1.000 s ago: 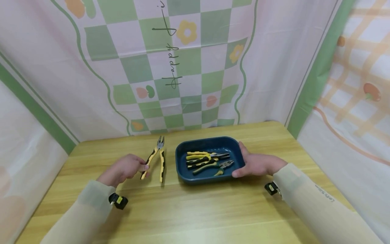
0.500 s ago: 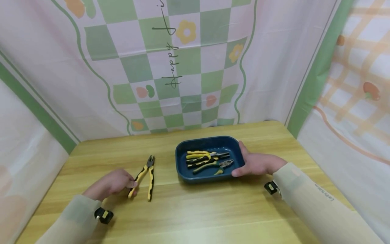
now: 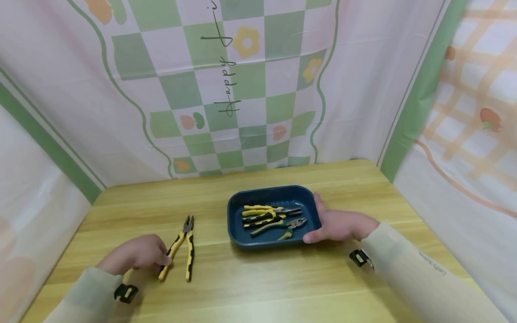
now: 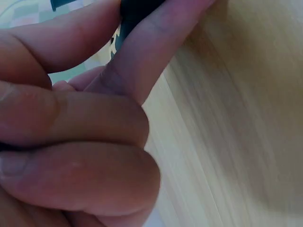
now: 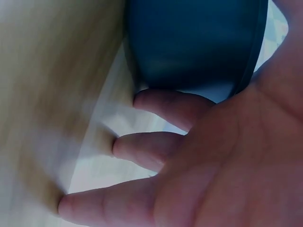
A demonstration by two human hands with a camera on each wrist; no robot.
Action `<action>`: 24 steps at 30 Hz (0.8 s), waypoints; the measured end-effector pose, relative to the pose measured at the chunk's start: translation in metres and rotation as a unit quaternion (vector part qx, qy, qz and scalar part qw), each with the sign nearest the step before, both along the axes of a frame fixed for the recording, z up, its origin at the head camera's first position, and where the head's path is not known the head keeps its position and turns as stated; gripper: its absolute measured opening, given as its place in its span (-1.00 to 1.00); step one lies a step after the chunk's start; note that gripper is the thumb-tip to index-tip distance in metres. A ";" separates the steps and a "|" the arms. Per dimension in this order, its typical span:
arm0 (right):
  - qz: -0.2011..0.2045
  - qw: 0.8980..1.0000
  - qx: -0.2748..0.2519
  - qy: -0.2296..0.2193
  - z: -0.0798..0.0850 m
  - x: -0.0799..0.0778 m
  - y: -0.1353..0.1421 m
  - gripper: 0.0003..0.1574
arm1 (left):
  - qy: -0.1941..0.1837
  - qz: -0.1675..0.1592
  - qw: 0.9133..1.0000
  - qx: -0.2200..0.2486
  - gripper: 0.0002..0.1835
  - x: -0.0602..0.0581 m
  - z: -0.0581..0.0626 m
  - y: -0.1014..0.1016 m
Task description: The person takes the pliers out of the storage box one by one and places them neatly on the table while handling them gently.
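Note:
In the head view, my left hand (image 3: 139,253) pinches one handle of a pair of yellow-and-black pliers (image 3: 188,229) between thumb and fingers. The handles are spread and the jaws point away from me. Curled fingers (image 4: 75,118) hide most of the pliers in the left wrist view. My right hand (image 3: 338,225) rests against the right end of a dark blue tray (image 3: 266,246), thumb at its near corner. The right wrist view shows straight, spread fingers (image 5: 123,203) beside the tray's wall. Inside lie yellow-and-black pliers (image 3: 258,219) and green-handled pliers (image 3: 269,227), partly overlapping.
Everything stands on a wooden table (image 3: 250,287). Behind it hangs a checkered curtain (image 3: 250,107), close to the back edge. More patterned cloth (image 3: 464,148) hangs at the right side.
My left hand has drawn the pliers leftward and nearer to me, handles still spread. In the last half second the tray has slid slightly left and nearer, with my right hand against it.

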State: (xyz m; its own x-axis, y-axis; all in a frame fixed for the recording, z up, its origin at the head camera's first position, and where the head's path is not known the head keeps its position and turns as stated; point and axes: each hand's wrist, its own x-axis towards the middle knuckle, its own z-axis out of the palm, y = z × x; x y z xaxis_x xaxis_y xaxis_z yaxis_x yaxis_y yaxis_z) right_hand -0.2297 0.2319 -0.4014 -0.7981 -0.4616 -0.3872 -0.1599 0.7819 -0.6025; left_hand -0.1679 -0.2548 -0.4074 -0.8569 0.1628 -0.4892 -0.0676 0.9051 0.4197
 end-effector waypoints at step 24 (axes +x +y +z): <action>0.038 0.999 -0.006 -0.016 0.004 -0.018 0.001 0.69 | 0.104 0.052 0.980 -0.163 -0.35 0.014 0.003 0.081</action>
State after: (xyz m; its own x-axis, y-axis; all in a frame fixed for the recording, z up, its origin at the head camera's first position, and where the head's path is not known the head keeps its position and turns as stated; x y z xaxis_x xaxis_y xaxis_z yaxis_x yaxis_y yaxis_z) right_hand -0.2476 0.2327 -0.3975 -0.7482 -0.5252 -0.4055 -0.1997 0.7610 -0.6172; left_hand -0.1535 -0.1740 -0.4041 -0.9475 -0.0661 -0.3129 -0.1098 0.9861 0.1243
